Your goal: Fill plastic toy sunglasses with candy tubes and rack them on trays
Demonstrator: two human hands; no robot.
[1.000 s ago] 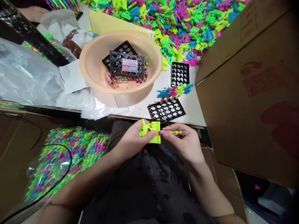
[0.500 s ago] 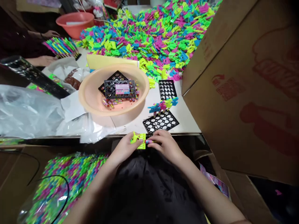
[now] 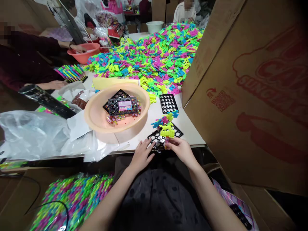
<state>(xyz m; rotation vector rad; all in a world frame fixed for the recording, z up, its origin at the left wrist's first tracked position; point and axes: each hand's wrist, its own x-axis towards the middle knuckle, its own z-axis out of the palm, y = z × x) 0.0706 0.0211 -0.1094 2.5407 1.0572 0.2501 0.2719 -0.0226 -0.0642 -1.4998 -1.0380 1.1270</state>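
Note:
My right hand (image 3: 181,150) pinches a yellow-green plastic toy piece (image 3: 167,131) with a small candy tube in it, held upright over a black honeycomb tray (image 3: 157,137) at the table's near edge. Blue, pink and yellow pieces (image 3: 163,120) stand in that tray's far row. My left hand (image 3: 141,154) lies open, fingers spread, touching the tray's near left corner. A peach basin (image 3: 96,113) behind holds black trays (image 3: 122,105) and loose candy tubes.
A second black tray (image 3: 168,102) lies beyond. A huge heap of coloured pieces (image 3: 154,57) covers the far table. A big cardboard box (image 3: 250,86) walls the right side. Plastic sheeting (image 3: 31,134) lies left; a bag of pieces (image 3: 72,199) sits below. Another person's hands (image 3: 56,84) work at left.
My right hand has lifted the yellow-green piece from my lap up to the black tray. My left hand let go of it and now rests open on the tray. The camera tilted up.

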